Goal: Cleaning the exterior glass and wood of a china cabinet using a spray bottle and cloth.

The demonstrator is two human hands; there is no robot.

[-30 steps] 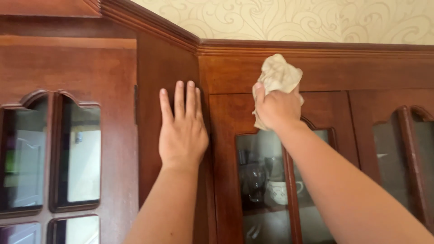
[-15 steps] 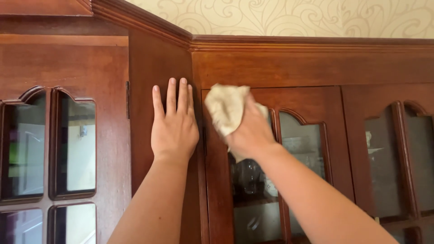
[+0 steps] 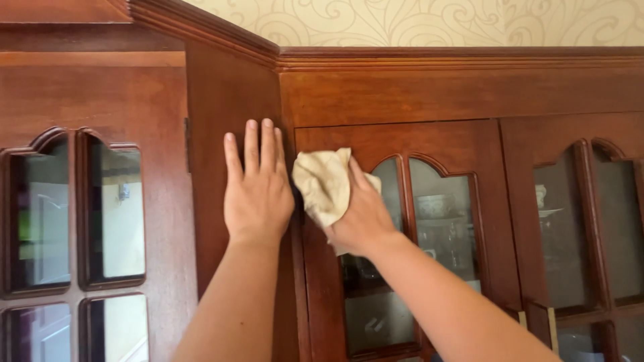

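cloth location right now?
In the head view, centre frame: the beige cloth is bunched in the right hand, pressed on the upper left corner of the glass-paned cabinet door, just right of the flat left hand.

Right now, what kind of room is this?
Probably a dining or living room in a home. A tall wooden cabinet with glass doors holds cups, and patterned wallpaper shows above. The right hand presses a cloth against it.
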